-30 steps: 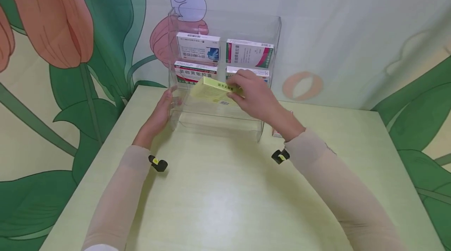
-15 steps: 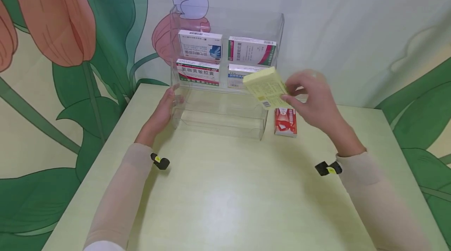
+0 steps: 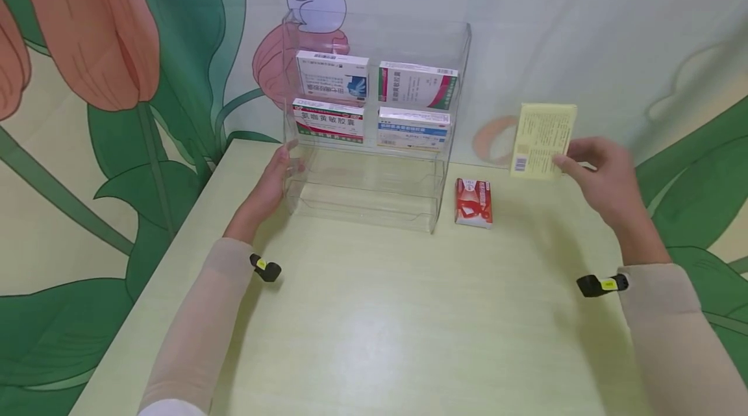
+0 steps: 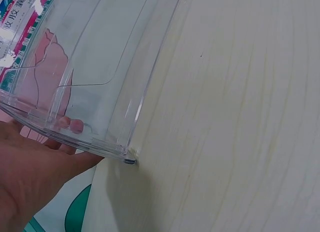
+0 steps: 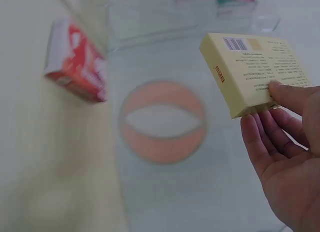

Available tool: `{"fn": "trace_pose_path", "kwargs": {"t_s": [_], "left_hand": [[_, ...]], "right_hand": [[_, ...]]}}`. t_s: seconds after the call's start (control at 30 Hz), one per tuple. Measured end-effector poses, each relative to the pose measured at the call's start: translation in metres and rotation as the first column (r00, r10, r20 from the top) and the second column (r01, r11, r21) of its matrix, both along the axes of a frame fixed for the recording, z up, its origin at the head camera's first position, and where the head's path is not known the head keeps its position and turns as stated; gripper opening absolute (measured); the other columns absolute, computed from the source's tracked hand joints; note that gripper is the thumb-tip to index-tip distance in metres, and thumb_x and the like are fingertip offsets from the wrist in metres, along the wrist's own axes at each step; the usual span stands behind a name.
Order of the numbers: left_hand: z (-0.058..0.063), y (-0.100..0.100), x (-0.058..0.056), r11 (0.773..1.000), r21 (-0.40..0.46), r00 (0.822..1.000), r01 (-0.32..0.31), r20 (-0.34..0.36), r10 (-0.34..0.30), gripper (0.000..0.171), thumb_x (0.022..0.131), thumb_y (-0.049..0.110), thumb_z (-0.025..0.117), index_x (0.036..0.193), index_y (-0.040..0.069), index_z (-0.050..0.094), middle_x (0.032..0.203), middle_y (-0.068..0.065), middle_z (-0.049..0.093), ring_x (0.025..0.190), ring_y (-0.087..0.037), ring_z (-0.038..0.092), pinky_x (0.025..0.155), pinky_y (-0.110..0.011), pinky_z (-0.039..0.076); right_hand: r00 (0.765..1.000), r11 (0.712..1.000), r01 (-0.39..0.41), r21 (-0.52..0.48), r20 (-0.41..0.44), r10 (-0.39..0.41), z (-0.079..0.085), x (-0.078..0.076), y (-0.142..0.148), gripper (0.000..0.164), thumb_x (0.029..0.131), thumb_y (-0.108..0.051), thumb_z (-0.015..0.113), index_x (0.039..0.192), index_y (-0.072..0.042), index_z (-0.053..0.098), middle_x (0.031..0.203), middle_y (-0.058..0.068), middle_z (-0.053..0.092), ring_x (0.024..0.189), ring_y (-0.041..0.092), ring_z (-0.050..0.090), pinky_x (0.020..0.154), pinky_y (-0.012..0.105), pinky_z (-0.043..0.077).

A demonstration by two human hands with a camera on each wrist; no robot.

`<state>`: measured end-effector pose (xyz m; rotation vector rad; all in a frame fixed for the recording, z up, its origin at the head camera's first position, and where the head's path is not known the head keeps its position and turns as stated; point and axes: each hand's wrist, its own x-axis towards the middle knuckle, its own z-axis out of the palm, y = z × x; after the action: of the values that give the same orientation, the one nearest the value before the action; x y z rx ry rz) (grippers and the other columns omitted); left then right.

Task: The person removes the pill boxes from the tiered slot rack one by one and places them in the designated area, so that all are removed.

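My left hand (image 3: 267, 185) grips the left side of a clear plastic display rack (image 3: 365, 211). In the left wrist view its fingertips (image 4: 76, 125) show through the clear panel. Off to the rack's right, my right hand (image 3: 608, 176) pinches a pale yellow medicine box (image 3: 543, 140) by its right edge, raised above the table. The right wrist view shows the thumb on the box's printed face (image 5: 262, 66) and the other fingers behind it. Several medicine boxes stand in the two upper tiers, among them a white-and-blue box (image 3: 413, 127). The lowest tier holds no box.
A red-and-white medicine box (image 3: 474, 203) lies on the pale table (image 3: 362, 312) just right of the rack. Behind the table hangs a cloth (image 3: 555, 26) printed with flowers and a white animal.
My right hand has carried the yellow box from in front of the rack out to the right, turning it more upright. The red-and-white box is now fully uncovered. My left hand stays on the rack.
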<state>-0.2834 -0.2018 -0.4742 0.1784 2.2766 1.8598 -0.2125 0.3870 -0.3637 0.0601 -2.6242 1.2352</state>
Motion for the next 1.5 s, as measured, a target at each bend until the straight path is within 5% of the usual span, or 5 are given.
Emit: {"fn": "trace_pose_path", "kwargs": {"t_s": [0.13,0.33,0.7,1.03,1.5], "left_hand": [[0.0,0.001,-0.001,1.0,0.001,1.0,0.006,-0.005,-0.006,0.065,0.112,0.061,0.015,0.171,0.036,0.008,0.173,-0.02,0.019,0.16,-0.043,0.014,0.12,-0.078,0.001],[0.002,0.001,0.001,1.0,0.005,1.0,-0.003,-0.006,0.003,0.065,0.112,0.061,0.016,0.171,0.035,0.009,0.17,-0.023,0.023,0.159,-0.043,0.017,0.119,-0.079,0.001],[-0.002,0.0,0.001,0.999,-0.031,1.0,0.012,-0.006,-0.013,0.064,0.112,0.06,0.015,0.171,0.036,0.008,0.171,-0.021,0.023,0.159,-0.041,0.02,0.121,-0.076,0.003],[0.0,-0.001,-0.001,0.999,-0.037,1.0,-0.001,0.02,0.001,0.065,0.112,0.061,0.015,0.171,0.035,0.007,0.172,-0.019,0.021,0.16,-0.04,0.017,0.121,-0.076,0.001],[-0.003,-0.001,-0.002,1.0,-0.01,1.0,0.006,-0.001,-0.006,0.066,0.112,0.06,0.014,0.171,0.033,0.007,0.171,-0.024,0.022,0.159,-0.043,0.017,0.119,-0.079,0.001]], "right_hand": [[0.994,0.999,0.049,0.004,0.098,-0.049,-0.027,-0.004,0.017,0.05,0.103,-0.046,0.068,0.132,-0.005,0.067,0.114,0.004,0.069,0.108,0.014,0.056,0.089,0.034,0.043],[0.978,0.998,0.058,0.029,0.198,-0.063,-0.068,-0.009,0.029,0.06,0.104,-0.052,0.063,0.137,-0.003,0.064,0.122,0.014,0.066,0.097,0.016,0.062,0.075,0.023,0.051],[0.951,0.997,0.048,0.053,0.302,-0.062,-0.117,-0.004,0.043,0.063,0.106,-0.048,0.063,0.139,0.006,0.062,0.127,0.023,0.066,0.095,0.011,0.063,0.075,0.018,0.054],[0.921,0.998,0.042,0.038,0.386,-0.053,-0.135,-0.004,0.046,0.07,0.106,-0.051,0.06,0.142,0.01,0.058,0.124,0.024,0.065,0.091,0.012,0.066,0.074,0.023,0.055],[0.848,0.989,-0.033,0.143,0.528,-0.048,-0.12,-0.014,0.035,0.061,0.112,-0.038,0.052,0.144,0.014,0.051,0.13,0.029,0.061,0.105,0.031,0.063,0.081,0.035,0.052]]}}
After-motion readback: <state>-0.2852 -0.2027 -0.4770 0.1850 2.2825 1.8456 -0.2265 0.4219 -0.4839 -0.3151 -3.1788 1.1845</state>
